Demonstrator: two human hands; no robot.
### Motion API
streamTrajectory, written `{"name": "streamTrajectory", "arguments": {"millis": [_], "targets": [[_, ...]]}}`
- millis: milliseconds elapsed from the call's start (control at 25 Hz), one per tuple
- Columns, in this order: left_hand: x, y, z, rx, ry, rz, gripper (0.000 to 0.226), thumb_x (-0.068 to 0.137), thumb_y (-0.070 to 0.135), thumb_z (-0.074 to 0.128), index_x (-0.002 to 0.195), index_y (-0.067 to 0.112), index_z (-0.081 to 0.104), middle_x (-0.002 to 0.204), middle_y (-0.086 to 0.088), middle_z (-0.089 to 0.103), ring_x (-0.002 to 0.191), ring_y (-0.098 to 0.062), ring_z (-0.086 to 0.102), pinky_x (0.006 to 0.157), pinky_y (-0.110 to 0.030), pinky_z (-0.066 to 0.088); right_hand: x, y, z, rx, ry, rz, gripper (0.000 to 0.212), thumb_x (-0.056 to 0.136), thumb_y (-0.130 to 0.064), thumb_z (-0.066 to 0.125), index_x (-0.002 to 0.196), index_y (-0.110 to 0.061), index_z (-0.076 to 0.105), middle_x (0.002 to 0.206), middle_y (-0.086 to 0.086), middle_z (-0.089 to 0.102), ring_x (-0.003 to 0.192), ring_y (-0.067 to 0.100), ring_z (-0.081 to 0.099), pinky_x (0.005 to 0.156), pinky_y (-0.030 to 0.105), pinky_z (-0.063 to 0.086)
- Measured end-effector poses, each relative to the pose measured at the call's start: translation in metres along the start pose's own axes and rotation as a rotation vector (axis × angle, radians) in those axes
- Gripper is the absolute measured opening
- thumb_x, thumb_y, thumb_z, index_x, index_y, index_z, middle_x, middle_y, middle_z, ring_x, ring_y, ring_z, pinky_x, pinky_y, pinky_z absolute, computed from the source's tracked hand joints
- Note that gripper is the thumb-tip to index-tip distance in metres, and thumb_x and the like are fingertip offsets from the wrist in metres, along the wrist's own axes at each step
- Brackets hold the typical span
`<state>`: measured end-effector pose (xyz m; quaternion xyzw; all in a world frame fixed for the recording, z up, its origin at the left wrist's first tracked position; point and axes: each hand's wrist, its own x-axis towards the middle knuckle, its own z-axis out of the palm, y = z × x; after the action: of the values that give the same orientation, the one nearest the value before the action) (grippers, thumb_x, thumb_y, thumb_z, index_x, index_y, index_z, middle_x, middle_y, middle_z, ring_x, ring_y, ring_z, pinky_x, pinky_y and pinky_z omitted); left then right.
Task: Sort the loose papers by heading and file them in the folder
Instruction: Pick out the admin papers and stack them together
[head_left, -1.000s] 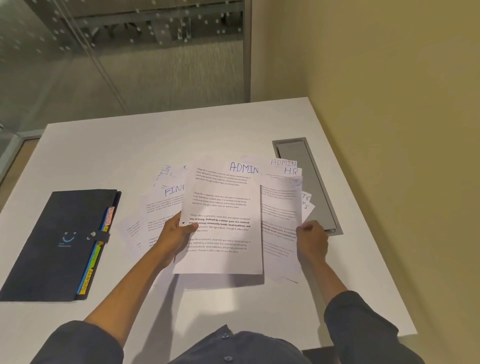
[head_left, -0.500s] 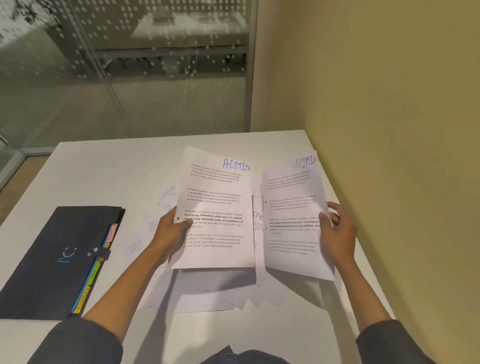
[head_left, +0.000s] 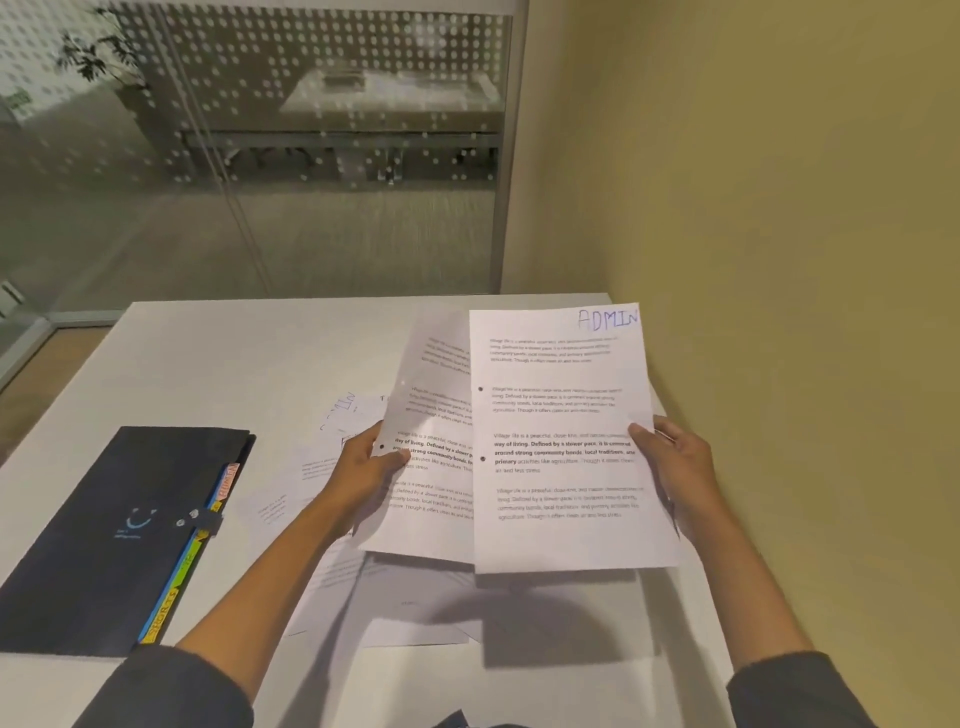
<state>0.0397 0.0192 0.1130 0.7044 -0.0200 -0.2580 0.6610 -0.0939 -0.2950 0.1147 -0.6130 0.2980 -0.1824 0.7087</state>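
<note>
Two printed sheets are held up above the white table (head_left: 218, 358). My right hand (head_left: 675, 467) grips the front sheet (head_left: 561, 441), headed ADMIN in blue, by its right edge. My left hand (head_left: 363, 462) pinches the left edge of a second sheet (head_left: 431, 447), which is partly covered by the front one so its heading is hidden. Several loose papers (head_left: 332, 467) lie spread on the table beneath. A dark folder (head_left: 119, 535) with coloured index tabs lies shut at the left.
A yellow wall runs close along the table's right side. A glass partition stands behind the table's far edge. The folder's snap strap is fastened across its tabbed edge.
My right hand lifted a second ADMIN sheet from the pile and brought it left over the sheet in my left hand. Both sheets have risen; the view has tilted upward.
</note>
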Motion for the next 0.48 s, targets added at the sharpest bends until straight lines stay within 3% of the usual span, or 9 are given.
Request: {"name": "streamTrajectory", "arguments": {"millis": [120,240,320,400,480], "targets": [[-0.002,0.0,0.009,-0.076,-0.041,-0.025,0.032,0.094,-0.008,0.048,0.119,0.009,0.058,0.107,-0.008,0.072,0.087,-0.021,0.073,0.064,-0.028,0.058,0.0,0.016,0.016,0.016,-0.007,0.062,0.007,0.095,-0.011,0.062,0.097,-0.008,0.068,0.092,0.009,0.076,0.08,0.025,0.073,0.066,0.03,0.059],[-0.006,0.002,0.019,-0.058,-0.062,-0.024,0.032,0.093,-0.008,0.046,0.115,0.012,0.06,0.106,-0.004,0.073,0.089,-0.02,0.072,0.068,-0.028,0.057,0.001,0.03,0.034,0.045,-0.03,0.119,0.016,0.095,-0.015,0.063,0.107,-0.005,0.067,0.098,0.011,0.076,0.09,0.029,0.073,0.082,0.041,0.059],[-0.009,0.003,0.022,-0.031,-0.047,-0.024,0.032,0.092,-0.007,0.044,0.11,0.012,0.061,0.102,-0.002,0.074,0.088,-0.019,0.072,0.07,-0.029,0.056,0.001,0.033,0.046,0.07,-0.043,0.139,0.016,0.095,-0.013,0.063,0.109,-0.007,0.064,0.1,0.011,0.076,0.088,0.028,0.074,0.076,0.037,0.059],[-0.009,0.001,0.025,-0.02,-0.018,-0.017,0.028,0.093,0.001,0.041,0.107,0.011,0.063,0.102,-0.006,0.074,0.095,-0.026,0.07,0.079,-0.036,0.057,-0.001,0.033,0.056,0.088,-0.05,0.141,0.017,0.093,-0.007,0.065,0.109,-0.009,0.061,0.104,0.013,0.075,0.087,0.026,0.074,0.073,0.035,0.059],[-0.014,0.002,0.029,-0.048,0.013,0.007,0.028,0.101,0.014,0.036,0.101,0.013,0.065,0.097,-0.002,0.075,0.091,-0.017,0.071,0.078,-0.028,0.057,-0.001,0.034,0.065,0.114,-0.046,0.139,0.026,0.09,0.0,0.066,0.114,-0.009,0.06,0.107,0.014,0.074,0.091,0.028,0.073,0.082,0.04,0.058]]}}
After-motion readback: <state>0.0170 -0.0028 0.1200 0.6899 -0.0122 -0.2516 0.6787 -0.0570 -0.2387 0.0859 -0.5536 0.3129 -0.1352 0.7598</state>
